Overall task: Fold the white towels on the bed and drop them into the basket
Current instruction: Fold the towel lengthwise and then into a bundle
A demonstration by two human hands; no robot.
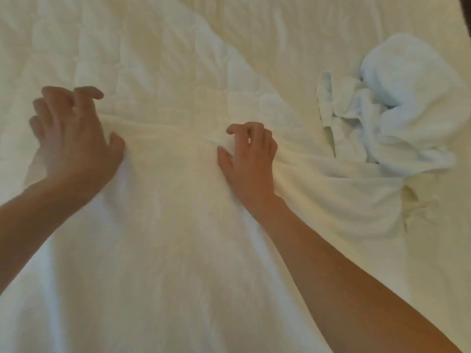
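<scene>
A large white towel (165,225) lies spread over the bed toward me. Its far edge runs between my two hands. My left hand (74,141) is at the towel's far left corner, blurred, with fingers curled and thumb lying on the cloth. Whether it holds the edge is unclear. My right hand (248,159) grips the far edge further right, and folds of cloth bunch out from under it. A second white towel (397,105) lies crumpled in a heap at the right. No basket is in view.
The cream quilted bed cover (153,47) stretches beyond the towels. A dark strip shows at the top right corner (467,14).
</scene>
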